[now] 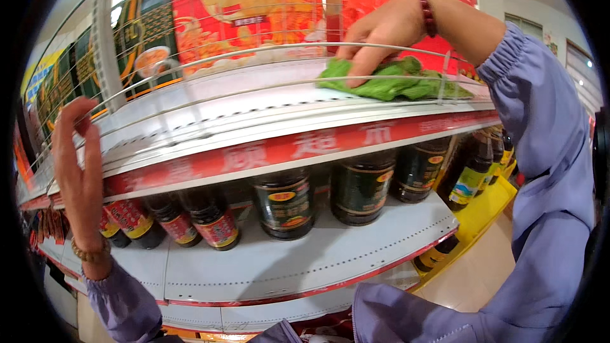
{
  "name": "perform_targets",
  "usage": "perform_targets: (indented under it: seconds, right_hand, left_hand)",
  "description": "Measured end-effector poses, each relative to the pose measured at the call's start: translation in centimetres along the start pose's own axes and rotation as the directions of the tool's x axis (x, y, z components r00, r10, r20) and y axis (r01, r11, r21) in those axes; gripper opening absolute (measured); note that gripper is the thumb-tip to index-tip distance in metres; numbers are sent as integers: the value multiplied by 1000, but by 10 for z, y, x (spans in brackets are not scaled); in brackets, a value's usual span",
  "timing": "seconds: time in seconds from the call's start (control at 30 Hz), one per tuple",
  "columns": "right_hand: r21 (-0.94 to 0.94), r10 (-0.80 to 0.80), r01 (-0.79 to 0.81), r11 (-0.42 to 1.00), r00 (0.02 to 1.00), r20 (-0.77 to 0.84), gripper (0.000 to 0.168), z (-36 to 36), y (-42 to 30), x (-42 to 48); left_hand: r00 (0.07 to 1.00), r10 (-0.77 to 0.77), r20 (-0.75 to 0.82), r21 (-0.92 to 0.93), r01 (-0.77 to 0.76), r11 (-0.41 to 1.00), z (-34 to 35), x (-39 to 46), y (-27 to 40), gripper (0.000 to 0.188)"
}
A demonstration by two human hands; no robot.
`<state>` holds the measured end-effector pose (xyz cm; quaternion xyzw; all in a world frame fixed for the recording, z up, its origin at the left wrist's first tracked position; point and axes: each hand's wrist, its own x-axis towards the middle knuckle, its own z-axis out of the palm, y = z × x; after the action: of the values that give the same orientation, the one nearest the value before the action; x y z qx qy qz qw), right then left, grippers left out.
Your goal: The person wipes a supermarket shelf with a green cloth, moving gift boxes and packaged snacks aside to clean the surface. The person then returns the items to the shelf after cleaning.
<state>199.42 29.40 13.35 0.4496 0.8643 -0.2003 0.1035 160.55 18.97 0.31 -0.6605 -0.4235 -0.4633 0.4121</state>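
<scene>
My right hand [381, 33] reaches over the wire guard rail and presses a crumpled green cloth [386, 81] onto the white metal top shelf [228, 100], near its right end. Its fingers are bent over the cloth. At the far left my left hand [78, 138] is raised at the shelf's front edge, its fingers curled around or against the wire rail [190, 100]; the exact contact is blurred. A red strip with white writing [267, 152] runs along the shelf front, below both hands.
Dark bottles with red labels [217, 228] and large dark jars [364, 190] stand on the shelf below. Red printed packaging [252, 14] and dark green boxes [147, 33] are behind the top shelf. A yellow rack [495, 205] with bottles stands at the right.
</scene>
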Motion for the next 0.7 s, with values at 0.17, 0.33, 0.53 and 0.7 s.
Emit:
perform_targets:
  seconds: [0.17, 0.33, 0.53, 0.7]
  right_hand:
    - [-59, -129, 135, 989, 987, 93, 45, 7, -102, 67]
    - [-316, -328, 328, 890, 943, 54, 51, 7, -183, 102]
    - [-392, -652, 625, 675, 754, 79, 48, 13, -189, 128]
    - [-152, -416, 431, 890, 902, 117, 50, 9, -168, 97]
  left_hand:
    - [998, 28, -60, 8, -27, 1000, 6, 7, 18, 21]
    - [974, 185, -132, 56, -179, 982, 1, 16, 24, 17]
    - [970, 161, -182, 125, -140, 982, -1, 13, 24, 17]
    - [979, 123, -165, 113, -105, 988, -4, 11, 22, 15]
